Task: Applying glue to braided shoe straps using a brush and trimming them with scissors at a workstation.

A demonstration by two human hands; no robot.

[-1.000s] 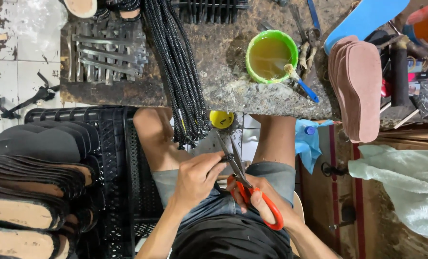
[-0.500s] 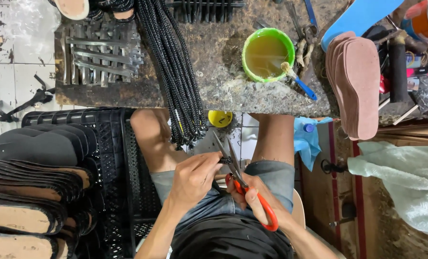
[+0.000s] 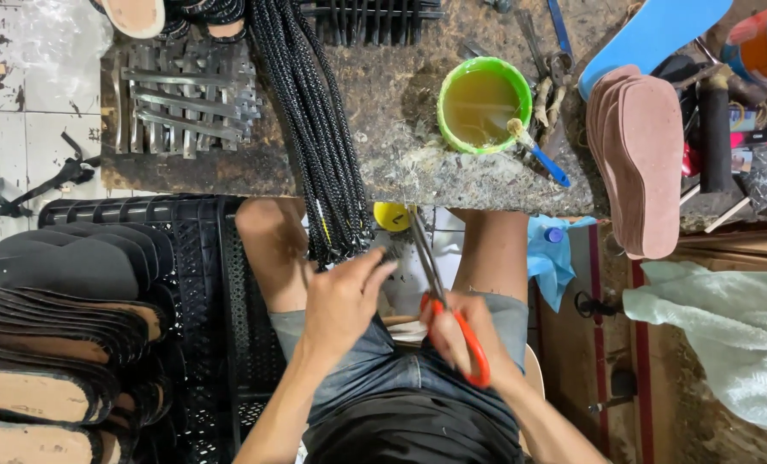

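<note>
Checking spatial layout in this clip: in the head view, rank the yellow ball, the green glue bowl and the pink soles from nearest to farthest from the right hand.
From the right hand:
1. Yellow ball, just above it, under the bench edge.
2. Green glue bowl, higher up on the bench.
3. Pink soles, far out at the bench's right end.

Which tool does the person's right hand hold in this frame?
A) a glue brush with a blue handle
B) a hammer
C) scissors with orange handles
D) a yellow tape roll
C: the right hand grips the orange-handled scissors, blades pointing toward the black braided cords by the left hand.
</note>
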